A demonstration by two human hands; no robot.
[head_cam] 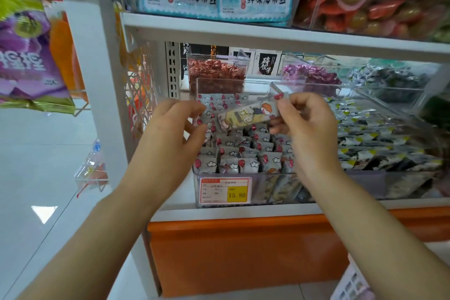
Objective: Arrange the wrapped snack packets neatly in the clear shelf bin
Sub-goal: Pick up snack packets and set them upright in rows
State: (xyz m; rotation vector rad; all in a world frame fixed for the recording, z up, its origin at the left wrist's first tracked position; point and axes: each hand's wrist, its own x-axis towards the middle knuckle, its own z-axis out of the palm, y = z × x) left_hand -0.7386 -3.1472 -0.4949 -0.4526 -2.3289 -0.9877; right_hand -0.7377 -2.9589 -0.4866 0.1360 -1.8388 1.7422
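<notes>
A person's right hand (309,124) pinches one end of a long cartoon-printed snack packet (246,117) between thumb and fingers, holding it tilted above the clear shelf bin (257,187). The left hand (170,129) hovers just beside the packet's free end, fingers loosely curled, gripping nothing. Below both sets of fingertips, rows of grey cloud-printed packets (231,153) fill the bin, whose front wall carries a price tag (224,190) reading 15.80.
</notes>
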